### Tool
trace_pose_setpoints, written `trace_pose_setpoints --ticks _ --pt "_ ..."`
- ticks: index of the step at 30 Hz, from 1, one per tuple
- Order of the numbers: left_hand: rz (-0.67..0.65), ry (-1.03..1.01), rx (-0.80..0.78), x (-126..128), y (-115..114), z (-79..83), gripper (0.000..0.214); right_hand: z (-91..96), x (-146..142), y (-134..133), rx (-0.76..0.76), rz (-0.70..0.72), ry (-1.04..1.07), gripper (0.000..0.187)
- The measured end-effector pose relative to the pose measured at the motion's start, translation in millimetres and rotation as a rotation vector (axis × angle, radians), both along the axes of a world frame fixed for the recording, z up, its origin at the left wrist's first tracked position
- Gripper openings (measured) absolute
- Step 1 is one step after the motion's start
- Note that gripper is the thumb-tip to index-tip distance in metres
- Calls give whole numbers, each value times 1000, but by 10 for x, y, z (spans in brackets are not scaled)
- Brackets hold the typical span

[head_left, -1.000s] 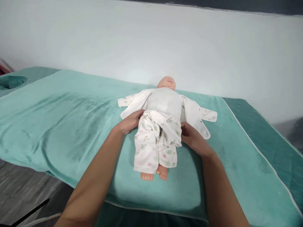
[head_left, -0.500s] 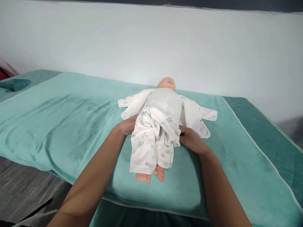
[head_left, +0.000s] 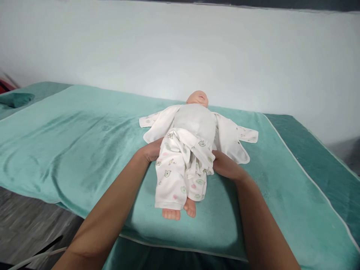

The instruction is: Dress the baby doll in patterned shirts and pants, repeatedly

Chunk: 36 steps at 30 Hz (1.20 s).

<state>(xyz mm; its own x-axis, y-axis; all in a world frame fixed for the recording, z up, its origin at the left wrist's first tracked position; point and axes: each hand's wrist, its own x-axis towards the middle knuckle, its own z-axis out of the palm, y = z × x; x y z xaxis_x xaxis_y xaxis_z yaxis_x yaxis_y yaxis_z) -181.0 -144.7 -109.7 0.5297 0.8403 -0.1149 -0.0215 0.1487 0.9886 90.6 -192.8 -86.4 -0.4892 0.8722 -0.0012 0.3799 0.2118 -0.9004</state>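
Observation:
A baby doll [head_left: 198, 98] lies on its back, its head toward the wall and its feet [head_left: 171, 214] toward me. White printed trousers [head_left: 170, 180] cover its legs up to the lower belly, the waist bunched and uneven. Under its back and arms a white baby jacket [head_left: 231, 140] is spread open, leaving the pale torso [head_left: 194, 120] bare. At the doll's hip on the left side is my left hand [head_left: 153, 150], its fingers hidden behind the trousers. My right hand [head_left: 225, 164] reaches in at the opposite hip, fingers also out of sight beneath cloth and body.
A green velvety cover [head_left: 84, 131] spreads over the bed, with wrinkles on the left. Behind it rises a white wall [head_left: 180, 52]. Grey flooring [head_left: 25, 217] shows at lower left, where a pale cable [head_left: 42, 255] runs near my left forearm.
My right hand has slid further in under the doll's hip, so its fingers no longer show. The left hand and trousers look nearly the same; the view has shifted slightly.

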Motion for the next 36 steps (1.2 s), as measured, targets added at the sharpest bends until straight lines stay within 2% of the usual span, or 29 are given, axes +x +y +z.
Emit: trace_pose_setpoints --ticks 5,12,16,21,25,28,31,33,36 --pt "31 36 43 5 10 -64 43 34 -4 -21 -28 -2 -1 11" --pt "71 -17 163 -4 -41 -20 40 40 -10 -87 -80 -98 125 14" --pt "122 -54 189 -43 -37 9 26 -82 51 -64 -160 -275 224 23" --pt "225 -267 33 -88 -26 59 20 -239 97 23 -245 -585 416 36" --pt "204 -360 -33 -92 -39 112 23 -237 64 28 -240 -664 476 35" --pt "263 -298 -15 -73 -36 106 27 -195 23 -22 -151 -690 424 30" --pt "270 -188 61 -51 -19 64 20 -194 -7 -68 46 -678 326 23" --pt "265 -140 199 -32 -12 38 17 -223 -13 -75 236 -667 271 20" --pt "341 -73 444 20 -14 25 16 -255 -3 -54 518 -626 159 15"
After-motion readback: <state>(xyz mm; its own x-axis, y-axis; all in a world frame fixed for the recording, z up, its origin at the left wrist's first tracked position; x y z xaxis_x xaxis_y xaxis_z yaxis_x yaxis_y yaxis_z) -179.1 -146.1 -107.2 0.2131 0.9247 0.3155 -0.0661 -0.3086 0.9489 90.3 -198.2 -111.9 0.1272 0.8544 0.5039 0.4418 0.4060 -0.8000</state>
